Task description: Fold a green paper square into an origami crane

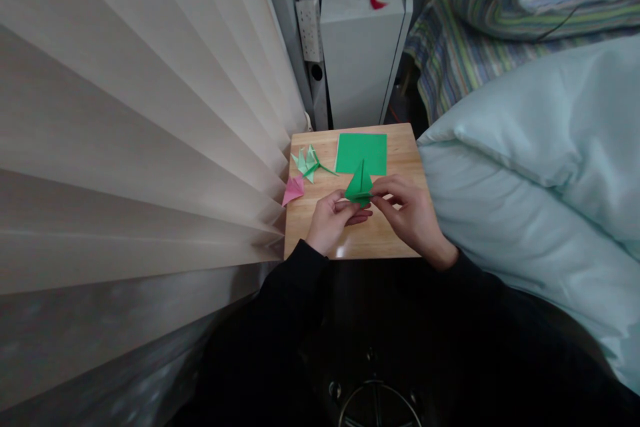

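Green folded paper (359, 184), shaped like a narrow triangle with its tip pointing to the far edge of the small wooden table (395, 147), is held between both hands a little above the middle of the table top. The left hand (334, 219) is mostly closed, with the thumb and the first fingers pinched on the lower left corner of the folded piece, and the other fingers curled under it. The right hand (407, 210) is also nearly closed; its fingertips pinch the lower right edge of the same piece, so the two hands almost meet at the bottom fold. Both wrists come over the near edge of the table, in black sleeves. Just behind the folded piece, near the far edge, a flat green square sheet (361, 153) lies on the wood. To its left, close to the far left corner, there is a pale green folded figure (309, 163) with several points. A pink folded piece (293, 189) lies at the left edge, partly touching the beige curtain (150, 147). A light blue blanket (540, 167) is beside the right edge.
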The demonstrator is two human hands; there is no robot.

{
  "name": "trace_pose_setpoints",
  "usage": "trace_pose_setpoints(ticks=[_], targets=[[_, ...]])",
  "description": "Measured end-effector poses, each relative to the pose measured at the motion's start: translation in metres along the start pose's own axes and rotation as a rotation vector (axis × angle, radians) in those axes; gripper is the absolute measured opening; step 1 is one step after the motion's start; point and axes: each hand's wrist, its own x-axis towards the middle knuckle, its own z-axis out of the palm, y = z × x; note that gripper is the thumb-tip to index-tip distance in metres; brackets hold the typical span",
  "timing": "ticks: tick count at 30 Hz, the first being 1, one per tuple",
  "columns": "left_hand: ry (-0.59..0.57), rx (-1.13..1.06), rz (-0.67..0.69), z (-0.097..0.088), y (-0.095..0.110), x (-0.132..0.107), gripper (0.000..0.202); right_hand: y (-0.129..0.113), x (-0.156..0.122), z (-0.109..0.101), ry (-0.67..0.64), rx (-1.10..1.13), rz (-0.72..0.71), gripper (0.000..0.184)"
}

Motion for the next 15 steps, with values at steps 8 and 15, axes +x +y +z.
trace_pose_setpoints(ticks=[8,15], targets=[[-0.012,-0.154,-0.157,0.002,0.008,-0.005,0.036,0.015,0.000,0.001,-0.061,-0.175,-0.200,0.025],[0.042,-0.060,-0.025,-0.002,-0.004,0.002,0.029,0.002,-0.002,-0.001,-0.156,-0.084,-0.120,0.020]])
